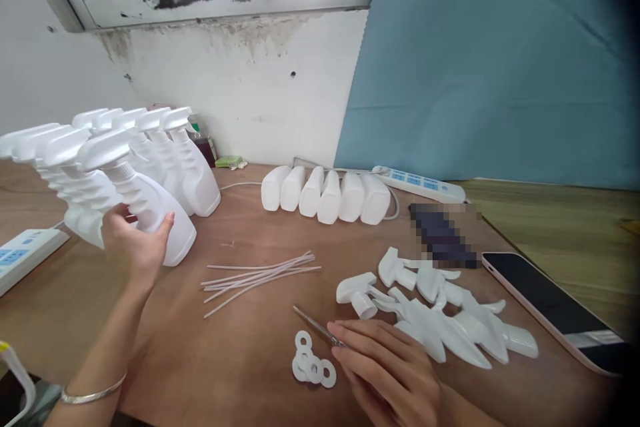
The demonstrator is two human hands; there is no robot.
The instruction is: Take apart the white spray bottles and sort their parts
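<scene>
My left hand (133, 243) is wrapped round the body of a white spray bottle (150, 203) with its trigger head fitted, standing at the front of a group of assembled spray bottles (165, 153). My right hand (390, 367) lies flat on the wooden table (240, 353), fingers stretched out, over the handle end of a thin metal tool (313, 322). Beside its fingertips lie several white washers (313, 365). Loose white trigger heads (435, 310) are heaped just right of it. A bundle of thin white dip tubes (260, 275) lies in the middle.
A row of capless white bottles (327, 195) lies on its side at the back. White power strips rest at the back right (420, 182) and far left (23, 250). A phone (555, 307) lies at the right. Behind are the wall, a window ledge and blue cloth (500, 60).
</scene>
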